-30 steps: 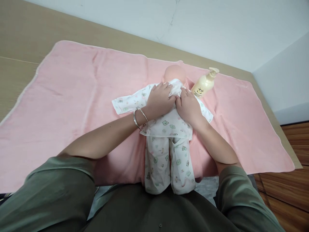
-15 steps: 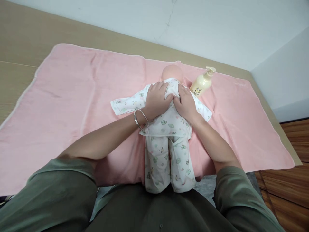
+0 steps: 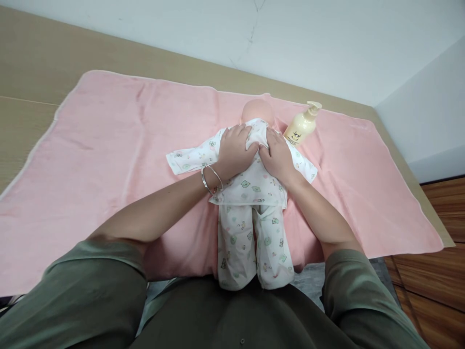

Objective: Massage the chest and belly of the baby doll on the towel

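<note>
A baby doll in white printed pajamas lies on a pink blanket, its legs pointing toward me. Only the bare, rounded back of its head shows, so it seems to lie face down. On the left side of its upper back, my left hand rests flat, a silver bangle around the wrist. My right hand lies flat on the right side of the upper back, fingers stretched out. The two thumbs nearly meet in the middle. Both hands are open on the cloth and grip nothing.
Just right of the doll's head, a cream pump bottle lies tilted on the blanket. A wooden tabletop borders the blanket, with a white wall behind it. Brown wood paneling stands at the right.
The view has shifted very slightly. Both hands keep their places on the doll's back, and the doll and bottle stay put.
</note>
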The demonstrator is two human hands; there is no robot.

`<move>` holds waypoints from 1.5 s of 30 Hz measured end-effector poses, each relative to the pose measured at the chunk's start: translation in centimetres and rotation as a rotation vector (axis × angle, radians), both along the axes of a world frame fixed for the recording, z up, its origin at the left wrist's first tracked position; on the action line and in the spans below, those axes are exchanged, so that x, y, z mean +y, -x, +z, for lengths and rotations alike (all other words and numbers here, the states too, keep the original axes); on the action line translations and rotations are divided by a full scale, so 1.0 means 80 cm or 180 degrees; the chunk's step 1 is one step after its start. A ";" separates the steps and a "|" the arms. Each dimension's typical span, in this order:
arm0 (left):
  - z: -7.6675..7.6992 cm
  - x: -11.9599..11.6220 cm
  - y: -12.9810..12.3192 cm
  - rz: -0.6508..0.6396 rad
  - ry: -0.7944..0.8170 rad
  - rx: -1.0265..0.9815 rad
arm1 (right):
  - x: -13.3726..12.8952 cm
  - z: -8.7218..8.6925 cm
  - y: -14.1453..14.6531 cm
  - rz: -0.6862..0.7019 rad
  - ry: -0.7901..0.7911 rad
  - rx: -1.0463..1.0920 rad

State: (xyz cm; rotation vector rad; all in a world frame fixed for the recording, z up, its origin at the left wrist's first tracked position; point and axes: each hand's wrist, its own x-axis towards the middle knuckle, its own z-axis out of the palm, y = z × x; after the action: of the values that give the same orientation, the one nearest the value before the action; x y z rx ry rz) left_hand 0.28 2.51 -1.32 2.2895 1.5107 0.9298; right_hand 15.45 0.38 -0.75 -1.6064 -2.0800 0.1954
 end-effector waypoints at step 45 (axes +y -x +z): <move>0.022 -0.045 -0.004 -0.0192 -0.0423 0.0686 | -0.006 0.029 0.006 -0.0155 0.0133 -0.0554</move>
State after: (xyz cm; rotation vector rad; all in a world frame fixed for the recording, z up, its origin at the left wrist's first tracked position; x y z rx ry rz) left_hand 0.56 -1.07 0.46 2.5876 1.4913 0.8119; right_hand 14.97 -0.10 1.55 -1.7526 -2.1757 0.0854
